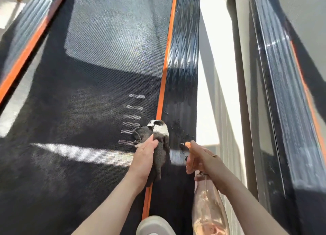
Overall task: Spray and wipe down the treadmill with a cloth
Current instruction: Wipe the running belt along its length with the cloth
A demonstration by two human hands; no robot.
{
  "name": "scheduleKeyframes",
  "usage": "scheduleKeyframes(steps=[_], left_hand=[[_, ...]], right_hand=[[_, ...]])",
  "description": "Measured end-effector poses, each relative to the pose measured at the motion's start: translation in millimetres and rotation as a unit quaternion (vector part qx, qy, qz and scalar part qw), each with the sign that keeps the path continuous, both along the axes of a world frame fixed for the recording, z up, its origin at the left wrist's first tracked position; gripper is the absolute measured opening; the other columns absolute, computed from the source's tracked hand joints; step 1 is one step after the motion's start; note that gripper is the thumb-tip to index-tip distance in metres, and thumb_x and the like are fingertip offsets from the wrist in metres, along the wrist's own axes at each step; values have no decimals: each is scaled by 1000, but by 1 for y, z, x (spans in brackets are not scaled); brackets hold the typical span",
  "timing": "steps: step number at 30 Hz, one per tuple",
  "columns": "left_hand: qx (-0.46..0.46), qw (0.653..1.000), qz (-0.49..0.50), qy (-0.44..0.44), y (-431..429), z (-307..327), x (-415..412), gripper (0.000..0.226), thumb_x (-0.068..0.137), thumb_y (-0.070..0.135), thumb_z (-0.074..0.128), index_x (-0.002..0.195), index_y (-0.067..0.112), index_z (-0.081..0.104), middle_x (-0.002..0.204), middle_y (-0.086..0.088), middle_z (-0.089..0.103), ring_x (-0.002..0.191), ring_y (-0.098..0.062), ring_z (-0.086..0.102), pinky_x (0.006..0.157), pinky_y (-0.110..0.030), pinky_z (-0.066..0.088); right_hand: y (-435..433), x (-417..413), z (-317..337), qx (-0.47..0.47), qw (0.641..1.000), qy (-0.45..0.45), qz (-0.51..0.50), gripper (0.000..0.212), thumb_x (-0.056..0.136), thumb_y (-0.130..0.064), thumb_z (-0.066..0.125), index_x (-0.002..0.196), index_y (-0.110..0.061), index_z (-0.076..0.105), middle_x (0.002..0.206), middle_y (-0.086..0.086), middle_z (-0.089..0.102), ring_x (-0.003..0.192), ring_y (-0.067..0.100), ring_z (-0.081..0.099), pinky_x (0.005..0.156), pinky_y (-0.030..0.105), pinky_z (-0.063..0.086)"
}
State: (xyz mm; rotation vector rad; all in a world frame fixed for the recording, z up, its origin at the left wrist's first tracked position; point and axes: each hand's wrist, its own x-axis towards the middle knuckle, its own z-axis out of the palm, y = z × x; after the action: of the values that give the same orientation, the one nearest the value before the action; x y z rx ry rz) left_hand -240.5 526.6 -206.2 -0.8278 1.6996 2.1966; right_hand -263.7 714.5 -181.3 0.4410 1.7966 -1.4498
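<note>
The treadmill fills the view: a dark textured belt (88, 93) flanked by orange stripes, with a ribbed black side rail (181, 75) on the right. My left hand (143, 157) grips a bunched grey cloth (155, 134) over the orange stripe at the rail's inner edge. My right hand (197, 158) holds a clear pinkish spray bottle (208, 204) by its neck, its orange nozzle pointing at the rail. Wet droplets speckle the rail just ahead of the nozzle.
A light shoe toe (153, 225) stands on the belt at the bottom edge. Right of the rail are a sunlit floor strip, grey curtains (227, 128) and a window pane reflecting the treadmill (285, 93). The left rail (26, 40) runs along the upper left.
</note>
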Motion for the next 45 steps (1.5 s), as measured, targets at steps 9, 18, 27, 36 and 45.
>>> scheduleKeyframes(steps=[9,18,27,36,45], left_hand=[[72,996,18,-42,1,-13,11,32,82,30,49,102,23,72,90,-9,66,81,-25,59,69,-34,48],[26,992,-121,-35,17,-3,33,71,58,3,41,114,36,68,65,-5,39,49,-12,32,40,-18,28],[-3,997,-74,-27,23,-5,34,79,56,-5,44,122,35,60,70,4,58,52,-10,44,44,-20,39],[87,987,134,22,-33,10,13,90,48,-15,33,121,29,62,85,-13,66,76,-26,63,66,-36,55],[65,962,263,35,-97,30,24,96,56,-22,23,130,29,57,99,-2,65,93,-23,57,85,-40,51]], right_hand=[[15,19,-2,-33,999,-15,3,61,92,-66,47,85,-10,69,89,12,72,81,20,72,59,25,56],[18,22,-7,-12,1000,19,-3,58,91,-65,52,73,-10,64,76,10,68,69,18,66,63,34,57],[21,-10,-4,25,993,97,-55,58,91,-62,55,71,-8,63,67,7,62,63,19,57,59,34,49],[3,-28,12,10,993,116,5,65,90,-65,49,67,-5,62,71,14,67,60,21,62,62,37,51],[-59,-28,21,-174,980,12,-98,56,69,-75,59,73,-22,77,79,9,70,76,28,72,50,33,53]])
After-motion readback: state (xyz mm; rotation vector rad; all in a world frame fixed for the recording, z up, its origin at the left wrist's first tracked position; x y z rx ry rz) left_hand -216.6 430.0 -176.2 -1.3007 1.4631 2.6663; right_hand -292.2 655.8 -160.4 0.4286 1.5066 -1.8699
